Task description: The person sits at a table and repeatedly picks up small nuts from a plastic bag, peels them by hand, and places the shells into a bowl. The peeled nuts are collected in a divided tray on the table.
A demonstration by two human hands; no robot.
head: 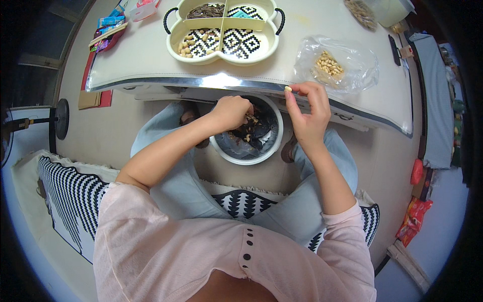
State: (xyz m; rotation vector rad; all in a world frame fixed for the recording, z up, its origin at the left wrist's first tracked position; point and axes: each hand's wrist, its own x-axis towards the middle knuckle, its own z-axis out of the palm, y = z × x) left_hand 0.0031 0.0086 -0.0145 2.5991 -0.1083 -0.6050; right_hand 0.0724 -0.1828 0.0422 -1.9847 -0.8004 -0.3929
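My right hand (309,107) pinches a pale shelled peanut (288,88) between thumb and forefinger at the table's front edge. Over the lined waste bin (280,130) on the floor, my left hand (232,112) has its fingers curled down; its fingertips are partly hidden, so I cannot tell whether they hold anything. Shells and scraps (249,126) lie on the bin's dark plastic liner. Just beyond my right hand, a clear plastic bag (354,68) on the table holds a heap of shelled peanuts (328,65). Unshelled peanuts (185,49) lie in the near left compartment of a cream divided tray (219,56).
The white-topped table (139,64) overhangs the bin's far side. Sunflower seeds (205,11) fill the tray's far left compartment. A dark red dish (113,41) with wrapped snacks stands at left. A dark phone-like object (394,50) and a bag of unshelled peanuts (361,14) lie at right.
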